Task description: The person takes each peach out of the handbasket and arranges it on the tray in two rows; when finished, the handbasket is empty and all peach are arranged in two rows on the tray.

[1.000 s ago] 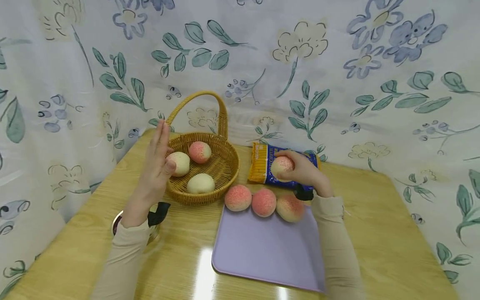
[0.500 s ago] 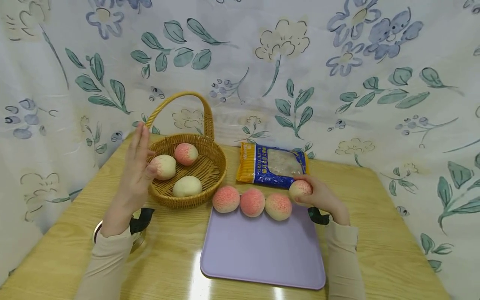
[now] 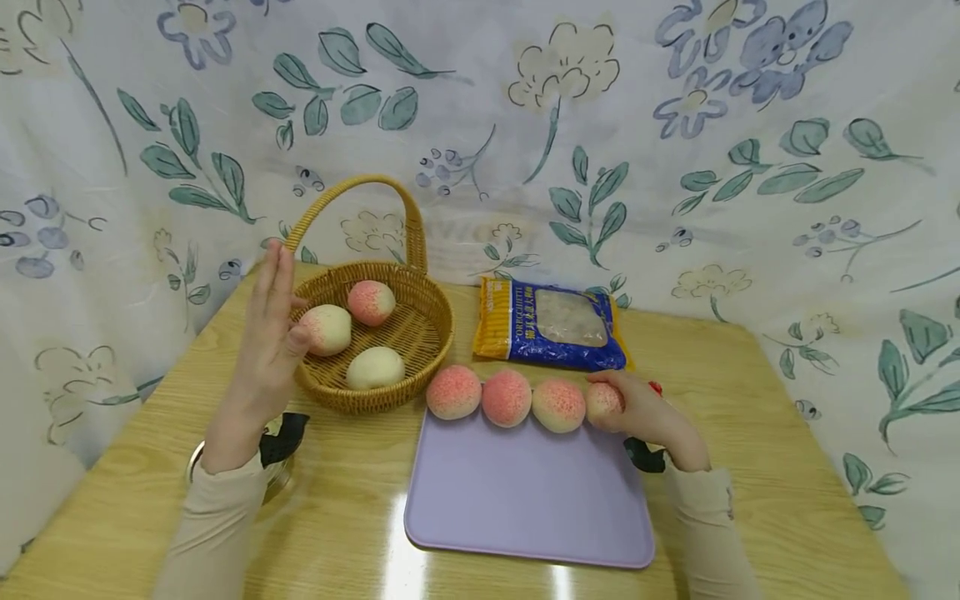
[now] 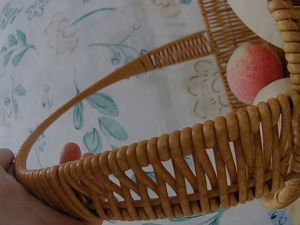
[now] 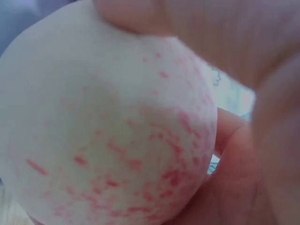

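In the head view, my right hand [image 3: 648, 412] grips a pink-speckled peach [image 3: 603, 404] at the back right corner of a lilac tray [image 3: 525, 500]. The right wrist view shows that peach [image 5: 108, 122] up close, between thumb and fingers. Three more peaches line the tray's back edge: a left one [image 3: 453, 392], a middle one [image 3: 506, 398] and a right one [image 3: 558, 406]. My left hand [image 3: 262, 358] is at the left side of a wicker basket [image 3: 375, 404]. In the left wrist view, it holds the handle [image 4: 154, 154], with fingertips [image 4: 70, 152] showing beyond it.
Inside the basket lie a pink peach [image 3: 371, 302], a pale peach [image 3: 326, 330] and a cream one [image 3: 375, 368]. Behind the tray is a blue and yellow orecchiette bag [image 3: 570, 321]. A metal-rimmed round container [image 3: 277, 483] is partly hidden by the left wrist.
My right hand has brought its peach from over the orecchiette bag rightward and down to the right end of the row. The left hand stays at the basket; the head view has shifted.
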Available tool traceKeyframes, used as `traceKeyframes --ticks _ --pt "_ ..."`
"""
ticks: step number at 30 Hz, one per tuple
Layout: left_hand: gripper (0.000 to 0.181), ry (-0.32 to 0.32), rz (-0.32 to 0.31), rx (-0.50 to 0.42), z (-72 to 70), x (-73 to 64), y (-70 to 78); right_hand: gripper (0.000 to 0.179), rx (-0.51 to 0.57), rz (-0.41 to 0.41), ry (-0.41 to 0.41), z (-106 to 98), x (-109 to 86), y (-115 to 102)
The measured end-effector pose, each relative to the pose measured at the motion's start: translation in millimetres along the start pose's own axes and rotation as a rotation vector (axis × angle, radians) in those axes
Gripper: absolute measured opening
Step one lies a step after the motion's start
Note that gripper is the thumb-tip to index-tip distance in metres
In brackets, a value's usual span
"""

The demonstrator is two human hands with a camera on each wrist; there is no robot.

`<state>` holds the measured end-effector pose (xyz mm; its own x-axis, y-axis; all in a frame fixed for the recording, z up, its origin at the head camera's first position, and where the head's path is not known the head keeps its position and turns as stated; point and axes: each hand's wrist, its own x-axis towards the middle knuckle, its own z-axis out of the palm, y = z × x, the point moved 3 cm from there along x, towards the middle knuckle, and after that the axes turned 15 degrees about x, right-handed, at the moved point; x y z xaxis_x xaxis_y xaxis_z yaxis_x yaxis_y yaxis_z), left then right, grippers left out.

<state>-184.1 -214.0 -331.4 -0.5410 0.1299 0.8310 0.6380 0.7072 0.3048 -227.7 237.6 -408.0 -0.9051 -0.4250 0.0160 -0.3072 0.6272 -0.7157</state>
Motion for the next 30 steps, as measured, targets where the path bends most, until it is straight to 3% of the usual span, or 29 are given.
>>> traceKeyframes --ticks 9,16,19,22,30 --pt "0.081 -0.004 -0.019 0.019 -6.9 -0.7 0.0 0.061 -0.071 -0.015 -0.029 7.5 2.5 -9.5" --pt "0.079 -0.103 -0.100 -0.011 -5.4 1.6 1.7 0.063 -0.020 -0.033 0.014 -2.5 -0.8 -26.3" --pt "0.082 -0.113 -0.108 -0.014 -4.6 3.5 1.2 0.060 -0.022 -0.088 0.039 -8.8 13.9 -47.9" --pt "0.085 -0.112 -0.108 -0.018 -3.9 3.6 0.3 0.060 -0.020 -0.126 0.012 -9.1 34.4 -78.2" --pt "0.086 -0.090 -0.097 0.002 -6.6 -2.1 -0.3 0.058 -0.169 -0.198 -0.125 20.1 97.5 -153.8"
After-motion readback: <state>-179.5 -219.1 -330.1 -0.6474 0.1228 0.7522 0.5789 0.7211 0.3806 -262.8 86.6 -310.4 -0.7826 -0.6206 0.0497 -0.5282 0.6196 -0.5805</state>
